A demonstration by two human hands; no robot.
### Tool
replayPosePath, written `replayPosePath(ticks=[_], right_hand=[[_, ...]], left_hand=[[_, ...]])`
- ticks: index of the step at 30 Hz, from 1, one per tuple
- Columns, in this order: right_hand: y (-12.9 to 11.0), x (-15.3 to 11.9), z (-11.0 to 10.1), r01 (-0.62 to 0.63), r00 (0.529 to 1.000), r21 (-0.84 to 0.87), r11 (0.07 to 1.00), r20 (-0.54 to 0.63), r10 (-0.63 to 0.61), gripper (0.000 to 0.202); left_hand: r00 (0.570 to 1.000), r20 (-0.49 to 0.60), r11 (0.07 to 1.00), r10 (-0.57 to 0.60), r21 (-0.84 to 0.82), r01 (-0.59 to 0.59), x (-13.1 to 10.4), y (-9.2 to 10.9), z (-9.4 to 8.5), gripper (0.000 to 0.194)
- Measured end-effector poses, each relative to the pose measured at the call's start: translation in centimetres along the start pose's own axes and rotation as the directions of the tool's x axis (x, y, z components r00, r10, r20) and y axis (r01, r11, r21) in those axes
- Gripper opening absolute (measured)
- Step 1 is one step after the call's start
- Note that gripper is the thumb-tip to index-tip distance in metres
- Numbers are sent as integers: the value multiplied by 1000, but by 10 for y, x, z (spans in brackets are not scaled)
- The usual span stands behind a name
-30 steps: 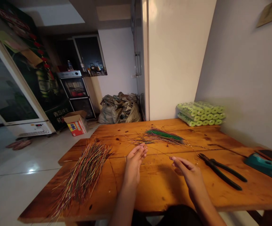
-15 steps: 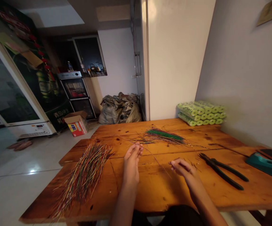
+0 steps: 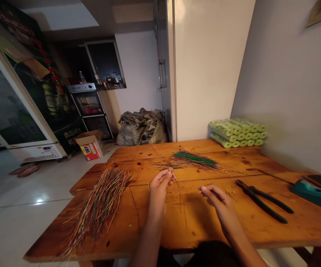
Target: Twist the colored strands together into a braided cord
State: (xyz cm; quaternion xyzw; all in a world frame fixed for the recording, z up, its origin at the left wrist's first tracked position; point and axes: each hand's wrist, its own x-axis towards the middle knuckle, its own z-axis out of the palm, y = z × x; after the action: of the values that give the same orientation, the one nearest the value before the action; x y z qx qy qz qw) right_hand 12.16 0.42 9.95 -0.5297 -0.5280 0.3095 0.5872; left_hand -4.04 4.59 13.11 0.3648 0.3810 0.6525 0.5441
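My left hand pinches a thin wire over the middle of the wooden table; one end slants up and away, the other bends down toward me. My right hand is apart from it on the right, thumb and fingertips pressed together; whatever they hold, if anything, is too small to make out. Beyond my hands lies a bundle of wires, green in the middle with reddish ones around it. A loose heap of multicoloured wires spreads on the left. Black-handled pliers rest to the right of my right hand.
The wooden table has a stepped left edge. A teal tape dispenser sits at its right end, and stacked green-wrapped rolls at the back right. A twisted strand runs rightward. A cardboard box and sacks stand on the floor.
My left hand has shifted slightly right, and the wire in it has turned, its far end now pointing up and away and its near end hanging more steeply. My right hand has barely moved.
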Motion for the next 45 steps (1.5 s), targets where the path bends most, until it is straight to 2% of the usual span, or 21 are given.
replayPosePath(ticks=[4, 12, 17, 23, 30, 36, 45], right_hand=[[-2, 0, 4, 72, 988, -91, 993, 141, -59, 29], [-3, 1, 6, 102, 980, -115, 988, 181, -80, 30], [3, 2, 7, 108, 965, -136, 985, 252, -72, 32], [6, 2, 8, 122, 939, -138, 983, 337, -70, 30], [7, 3, 6, 61, 938, -78, 995, 345, -30, 29], [11, 5, 4, -2, 960, -41, 999, 278, 13, 30], [15, 7, 4, 36, 961, -60, 998, 275, -18, 32]], left_hand=[[999, 21, 999, -47, -5, 47, -1, -1, 1, 25], [996, 35, 996, -82, -33, 83, -1, -1, 0, 27], [992, 19, 990, -124, -63, 125, 0, -2, -3, 28], [993, 61, 994, -99, -44, 102, -1, -3, -4, 22], [989, 49, 989, -143, -38, 145, 1, -2, -3, 26], [991, 23, 990, -131, -55, 132, 1, -4, -5, 25], [990, 18, 989, -139, -55, 139, 1, -3, -3, 25]])
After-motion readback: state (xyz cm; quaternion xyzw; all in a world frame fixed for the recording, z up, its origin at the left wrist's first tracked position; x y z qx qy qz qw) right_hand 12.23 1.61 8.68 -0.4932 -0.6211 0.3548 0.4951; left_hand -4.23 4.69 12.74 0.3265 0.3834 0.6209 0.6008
